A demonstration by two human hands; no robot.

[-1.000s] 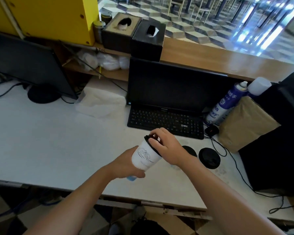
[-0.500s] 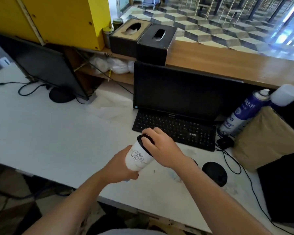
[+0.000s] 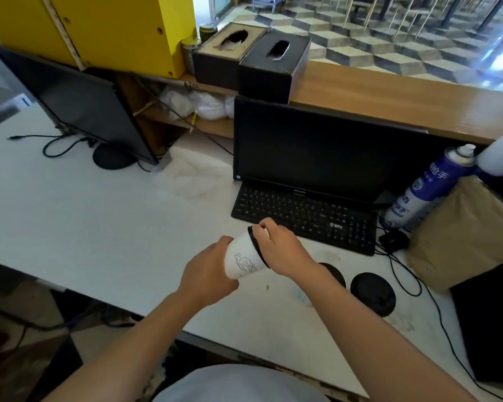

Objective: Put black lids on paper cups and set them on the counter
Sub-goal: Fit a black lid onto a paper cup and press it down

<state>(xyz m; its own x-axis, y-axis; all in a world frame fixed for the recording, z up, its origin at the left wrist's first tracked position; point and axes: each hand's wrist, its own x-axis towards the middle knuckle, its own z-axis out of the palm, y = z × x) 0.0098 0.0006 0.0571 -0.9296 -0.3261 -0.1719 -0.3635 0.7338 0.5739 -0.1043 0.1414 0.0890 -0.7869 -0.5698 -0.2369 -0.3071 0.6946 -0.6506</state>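
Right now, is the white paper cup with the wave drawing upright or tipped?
Tipped. The white paper cup leans, lidded top up-right, held off the desk by the left hand; the right hand covers its black lid.

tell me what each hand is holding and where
Left hand grips the paper cup around its lower body; right hand covers the black lid on its rim.

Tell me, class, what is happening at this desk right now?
A person is fitting a black lid onto a white paper cup. The left hand grips the cup's lower part, tilted above the white desk, while the right hand covers the lid at the rim. Two more black lids lie on the desk to the right, near the keyboard.
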